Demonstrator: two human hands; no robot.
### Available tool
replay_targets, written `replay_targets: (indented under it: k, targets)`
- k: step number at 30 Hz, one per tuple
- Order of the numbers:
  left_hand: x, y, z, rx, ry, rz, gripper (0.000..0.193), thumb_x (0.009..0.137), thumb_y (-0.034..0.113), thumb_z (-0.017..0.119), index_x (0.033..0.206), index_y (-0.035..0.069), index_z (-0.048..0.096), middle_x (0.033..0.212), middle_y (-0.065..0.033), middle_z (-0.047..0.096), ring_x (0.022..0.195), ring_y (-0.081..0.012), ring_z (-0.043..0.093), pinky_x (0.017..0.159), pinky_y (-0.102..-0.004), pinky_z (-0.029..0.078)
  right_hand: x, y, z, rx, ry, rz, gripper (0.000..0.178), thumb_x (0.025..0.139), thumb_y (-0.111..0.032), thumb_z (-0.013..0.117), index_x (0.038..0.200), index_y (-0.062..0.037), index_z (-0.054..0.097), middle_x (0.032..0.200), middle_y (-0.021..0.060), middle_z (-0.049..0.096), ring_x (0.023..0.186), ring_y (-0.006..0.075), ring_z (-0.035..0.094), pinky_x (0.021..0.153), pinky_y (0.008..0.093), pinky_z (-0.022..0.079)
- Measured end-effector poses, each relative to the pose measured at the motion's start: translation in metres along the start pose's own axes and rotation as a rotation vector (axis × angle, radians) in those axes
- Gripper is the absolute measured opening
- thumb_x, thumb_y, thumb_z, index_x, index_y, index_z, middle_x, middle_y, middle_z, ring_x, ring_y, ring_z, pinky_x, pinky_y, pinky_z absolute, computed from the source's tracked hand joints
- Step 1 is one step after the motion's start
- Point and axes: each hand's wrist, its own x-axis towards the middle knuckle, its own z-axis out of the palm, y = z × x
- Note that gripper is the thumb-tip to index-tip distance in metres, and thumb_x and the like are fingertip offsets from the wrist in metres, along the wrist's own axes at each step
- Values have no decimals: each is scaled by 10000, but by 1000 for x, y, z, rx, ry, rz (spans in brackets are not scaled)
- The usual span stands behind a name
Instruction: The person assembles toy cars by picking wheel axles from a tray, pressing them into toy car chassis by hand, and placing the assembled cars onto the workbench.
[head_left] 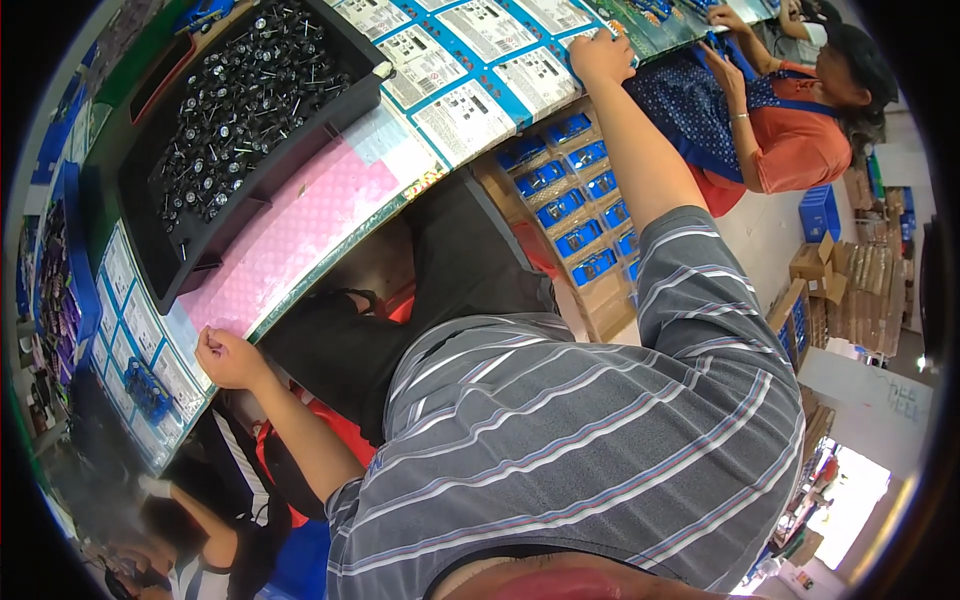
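My left hand (225, 357) rests as a loose fist on the near edge of the workbench, touching the corner of a pink mat (300, 220). My right hand (600, 52) reaches far across and lies on the end of a row of blue-and-white printed cards (465, 75); whether it grips one is hidden. Between the two hands, a black tray (180, 255) holds many small black round parts with metal pins (250, 100). My grey striped shirt fills the lower middle.
A cardboard box of blue packaged items (575, 200) stands under the bench. A co-worker in an orange shirt and blue apron (790, 130) works at the upper right. Another person (205, 540) sits at the lower left. More printed cards (135, 320) and blue bins (65, 270) line the left; cartons (850, 290) stand at right.
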Motion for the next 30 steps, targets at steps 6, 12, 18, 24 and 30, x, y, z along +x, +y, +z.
replay_targets:
  k: [6,12,18,24,30]
  targets:
    - [0,-4,1,0,-9,-15,233,881,204,597,971,36,730,895,-125,688,788,-306,637,729,-402,502,0,-3,-2,-4,-17,13,536,887,-330,509,1340,-47,550,1463,229,400,1362,389,351,1079,587,269]
    - [0,-2,0,-5,-11,-16,234,879,198,599,978,29,727,871,-120,676,777,-301,629,726,-402,498,1,-3,-3,-21,-35,16,538,907,-345,489,1366,-68,541,1481,223,385,1376,380,336,1080,585,266]
    - [-3,-4,1,-40,-10,-27,231,882,201,601,975,29,724,870,-117,672,776,-296,628,722,-402,495,-1,-3,-4,-14,-60,21,582,909,-375,456,1420,-104,513,1531,217,339,1395,398,314,1077,614,260]
    - [-1,-4,-1,-20,-27,-29,229,879,199,603,982,35,727,883,-115,675,787,-297,629,730,-395,498,1,2,4,-20,-45,12,573,898,-378,466,1392,-98,541,1513,219,368,1378,405,341,1062,617,286]
    - [0,-2,-1,6,-42,-26,235,882,195,604,989,26,728,899,-128,680,798,-304,632,735,-394,501,-3,2,1,28,-38,-29,518,920,-323,473,1346,-40,553,1449,238,412,1363,401,344,1067,596,267]
